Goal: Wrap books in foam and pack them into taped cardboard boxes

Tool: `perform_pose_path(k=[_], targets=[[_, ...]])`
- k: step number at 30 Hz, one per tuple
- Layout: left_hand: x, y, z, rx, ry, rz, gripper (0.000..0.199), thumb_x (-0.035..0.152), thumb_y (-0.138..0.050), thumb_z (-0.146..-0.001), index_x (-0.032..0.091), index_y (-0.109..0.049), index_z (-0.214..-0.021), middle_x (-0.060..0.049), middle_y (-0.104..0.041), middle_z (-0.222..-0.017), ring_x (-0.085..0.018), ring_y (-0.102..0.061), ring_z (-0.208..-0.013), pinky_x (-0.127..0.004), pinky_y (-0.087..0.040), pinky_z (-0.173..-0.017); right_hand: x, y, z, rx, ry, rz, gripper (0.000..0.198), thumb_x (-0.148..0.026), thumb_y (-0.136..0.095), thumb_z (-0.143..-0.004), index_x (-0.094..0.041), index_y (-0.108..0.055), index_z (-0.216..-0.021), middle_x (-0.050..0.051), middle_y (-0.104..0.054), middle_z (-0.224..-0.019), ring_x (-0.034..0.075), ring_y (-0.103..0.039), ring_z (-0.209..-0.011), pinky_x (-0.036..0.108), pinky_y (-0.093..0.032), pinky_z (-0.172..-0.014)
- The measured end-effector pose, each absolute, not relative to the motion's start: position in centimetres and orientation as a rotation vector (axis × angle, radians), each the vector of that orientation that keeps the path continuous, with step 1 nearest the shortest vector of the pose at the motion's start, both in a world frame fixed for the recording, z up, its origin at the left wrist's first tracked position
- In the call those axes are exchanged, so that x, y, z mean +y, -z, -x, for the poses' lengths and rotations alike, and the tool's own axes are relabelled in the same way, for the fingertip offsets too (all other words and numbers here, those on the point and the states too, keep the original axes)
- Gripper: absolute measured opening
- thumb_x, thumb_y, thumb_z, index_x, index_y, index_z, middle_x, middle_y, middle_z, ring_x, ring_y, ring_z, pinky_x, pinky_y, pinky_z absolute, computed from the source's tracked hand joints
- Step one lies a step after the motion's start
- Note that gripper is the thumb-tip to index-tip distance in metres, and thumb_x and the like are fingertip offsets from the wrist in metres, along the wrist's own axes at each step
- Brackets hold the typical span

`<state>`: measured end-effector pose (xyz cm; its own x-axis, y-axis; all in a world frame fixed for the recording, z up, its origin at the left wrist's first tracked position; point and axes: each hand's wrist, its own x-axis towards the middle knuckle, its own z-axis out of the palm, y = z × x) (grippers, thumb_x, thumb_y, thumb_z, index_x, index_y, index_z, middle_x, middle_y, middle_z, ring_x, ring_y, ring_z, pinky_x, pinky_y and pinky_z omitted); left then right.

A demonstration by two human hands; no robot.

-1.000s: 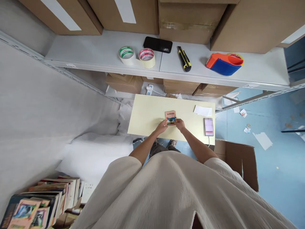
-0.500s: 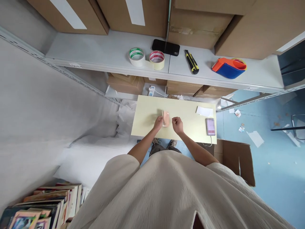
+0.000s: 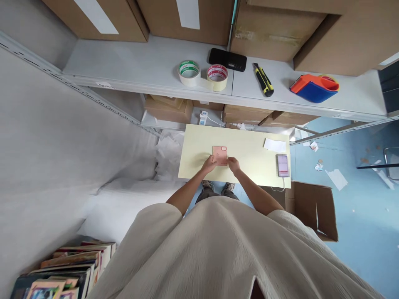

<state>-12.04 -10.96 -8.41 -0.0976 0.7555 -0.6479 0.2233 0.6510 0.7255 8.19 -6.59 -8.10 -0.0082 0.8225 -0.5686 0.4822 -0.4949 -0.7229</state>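
Note:
A small pink book (image 3: 220, 155) faces up over the pale yellow table (image 3: 249, 166), its cover showing a small framed mark near the top right corner. My left hand (image 3: 209, 163) grips its lower left edge, thumb on the cover. At the lower right edge, the closed fingers of my right hand (image 3: 233, 163) pinch the book. Whether the book rests on the table or is held just above it, I cannot tell. Right of my hands lie a white paper (image 3: 274, 145) and a phone (image 3: 282, 165) with a lit, blurred screen and a cable.
Above the table, a grey shelf (image 3: 124, 62) bears two tape rolls (image 3: 189, 74), a black phone (image 3: 227, 60), a utility knife (image 3: 263, 79), a tape dispenser (image 3: 314, 88) and cardboard boxes (image 3: 187, 20). An open carton (image 3: 314, 207) stands at right; stacked books (image 3: 71, 265) lie lower left.
The book has turned from a tilted, edge-on pose to cover up. My right hand, earlier apart from it, has come in to its right edge. The camera view has shifted slightly left.

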Motion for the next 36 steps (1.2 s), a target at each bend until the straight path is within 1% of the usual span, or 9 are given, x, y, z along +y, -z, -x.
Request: perform_pose_path(k=[4, 9, 13, 17, 22, 26, 30, 33, 36], targets=[[-11.3, 8.6, 12.4, 1.618, -0.544, -0.826, 0.074, 0.029, -0.081, -0.094, 0.019, -0.057, -0.163, -0.021, -0.061, -0.172, -0.034, -0.062, -0.157, -0.046, -0.05, -0.128, -6.6, 8.4, -7.6, -1.185, -1.507, 2.096, 0.038, -0.033, -0.07, -0.077, -0.021, -0.076, -0.113, 0.013, -0.083, -0.121, 0.028, -0.078, -0.113, 0.037, -0.063, -0.092], [-11.0, 8.3, 12.3, 1.529, -0.636, -0.741, 0.076, 0.03, -0.091, -0.085, 0.019, -0.063, -0.155, -0.02, -0.069, -0.163, -0.037, -0.065, -0.153, -0.049, -0.053, -0.124, -6.7, 8.1, -7.3, -1.098, -1.491, 2.139, 0.045, -0.032, -0.072, -0.075, -0.021, -0.073, -0.118, 0.013, -0.082, -0.118, 0.026, -0.079, -0.099, 0.035, -0.063, -0.08], [-10.3, 7.6, 10.6, 1.299, -0.771, -0.657, 0.054, 0.021, -0.089, -0.084, 0.015, -0.073, -0.135, -0.019, -0.081, -0.143, -0.035, -0.073, -0.142, -0.051, -0.054, -0.124, -6.5, 7.0, -7.7, -1.132, -1.438, 2.116, 0.037, -0.034, -0.073, -0.075, -0.022, -0.072, -0.111, 0.012, -0.083, -0.112, 0.026, -0.077, -0.095, 0.034, -0.061, -0.075], [-9.3, 6.7, 9.5, 1.304, -0.876, -0.627, 0.037, 0.026, -0.084, -0.091, 0.016, -0.075, -0.126, -0.018, -0.084, -0.135, -0.032, -0.078, -0.135, -0.048, -0.058, -0.119, -6.1, 5.7, -7.1, -1.262, -1.427, 1.912, 0.032, -0.047, -0.071, -0.084, -0.023, -0.072, -0.105, 0.01, -0.082, -0.107, 0.025, -0.076, -0.095, 0.034, -0.062, -0.078], [-9.2, 6.1, 12.4, 1.506, -0.932, -0.628, 0.047, 0.042, -0.082, -0.097, 0.018, -0.071, -0.137, -0.016, -0.085, -0.129, -0.03, -0.083, -0.121, -0.044, -0.064, -0.106, -6.5, 5.4, -4.8, -1.415, -1.599, 1.726, 0.031, -0.05, -0.065, -0.092, -0.024, -0.074, -0.108, 0.006, -0.082, -0.107, 0.021, -0.074, -0.084, 0.036, -0.062, -0.082], [-10.0, 6.1, 15.5, 1.622, -0.901, -0.638, 0.055, 0.035, -0.085, -0.093, 0.019, -0.069, -0.143, -0.018, -0.082, -0.139, -0.032, -0.08, -0.129, -0.043, -0.063, -0.108, -7.1, 6.1, -4.0, -1.536, -1.596, 1.776, 0.02, -0.037, -0.066, -0.091, -0.025, -0.075, -0.104, 0.005, -0.082, -0.102, 0.022, -0.075, -0.087, 0.036, -0.061, -0.086], [-10.5, 6.5, 16.7, 1.668, -0.808, -0.668, 0.055, 0.032, -0.081, -0.093, 0.02, -0.068, -0.145, -0.019, -0.079, -0.147, -0.032, -0.079, -0.131, -0.045, -0.063, -0.108, -7.5, 6.6, -4.1, -1.652, -1.56, 1.831, 0.019, -0.031, -0.063, -0.094, -0.024, -0.076, -0.104, 0.007, -0.084, -0.105, 0.024, -0.078, -0.095, 0.036, -0.062, -0.088], [-10.8, 6.7, 16.8, 1.675, -0.746, -0.789, 0.047, 0.026, -0.071, -0.096, 0.02, -0.069, -0.143, -0.017, -0.078, -0.149, -0.03, -0.074, -0.14, -0.044, -0.06, -0.114, -7.6, 6.5, -4.0, -1.835, -1.473, 1.86, 0.027, -0.026, -0.059, -0.098, -0.023, -0.08, -0.114, 0.01, -0.084, -0.116, 0.025, -0.078, -0.102, 0.037, -0.063, -0.093], [-11.7, 6.8, 16.9, 1.64, -0.656, -1.013, 0.055, 0.02, -0.064, -0.098, 0.021, -0.064, -0.154, -0.017, -0.074, -0.156, -0.029, -0.07, -0.146, -0.044, -0.057, -0.12, -8.3, 6.0, -4.0, -2.183, -1.286, 1.856, 0.04, -0.021, -0.056, -0.1, -0.021, -0.081, -0.131, 0.015, -0.079, -0.138, 0.028, -0.076, -0.116, 0.039, -0.061, -0.104]])
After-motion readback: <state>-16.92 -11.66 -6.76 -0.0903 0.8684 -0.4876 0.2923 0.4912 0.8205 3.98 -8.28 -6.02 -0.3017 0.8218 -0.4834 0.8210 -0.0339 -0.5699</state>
